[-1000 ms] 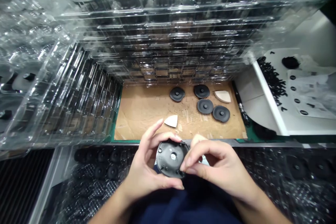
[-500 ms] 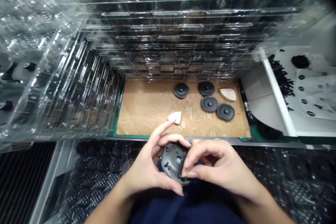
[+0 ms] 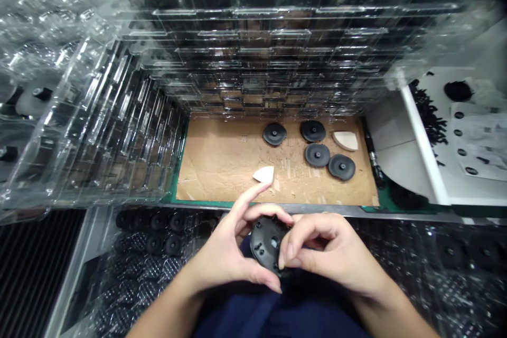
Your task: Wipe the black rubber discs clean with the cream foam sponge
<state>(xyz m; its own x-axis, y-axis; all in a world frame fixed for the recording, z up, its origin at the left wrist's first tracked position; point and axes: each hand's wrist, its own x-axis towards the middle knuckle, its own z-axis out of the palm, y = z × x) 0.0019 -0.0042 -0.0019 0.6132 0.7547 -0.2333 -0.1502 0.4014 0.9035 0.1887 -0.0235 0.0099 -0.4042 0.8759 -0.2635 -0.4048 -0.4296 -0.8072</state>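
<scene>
A round black plastic part [image 3: 264, 243] with small holes and pegs is held near my body, in front of the bench edge. My left hand [image 3: 233, 248] grips it round the rim, thumb below and fingers above, with the index finger stretched out. Over its right side, my right hand [image 3: 328, 245] is closed with thumb and index finger pinched at the part's face. Whatever sits in that pinch is hidden by the fingertips. Just beyond my left index fingertip lies a white wedge-shaped piece [image 3: 264, 174] on the cardboard.
On the cardboard sheet [image 3: 214, 163] lie several dark discs [image 3: 317, 155] and a second pale wedge [image 3: 346, 140]. Stacked clear trays [image 3: 253, 58] rise behind and at left. A white bin [image 3: 425, 142] with small black pieces [image 3: 430, 111] stands right, beside a black pen-like tool [image 3: 372, 158].
Both hands and the black part have shifted slightly right in view. The left grip stays the same, and the right fingers remain pinched at the part's right side.
</scene>
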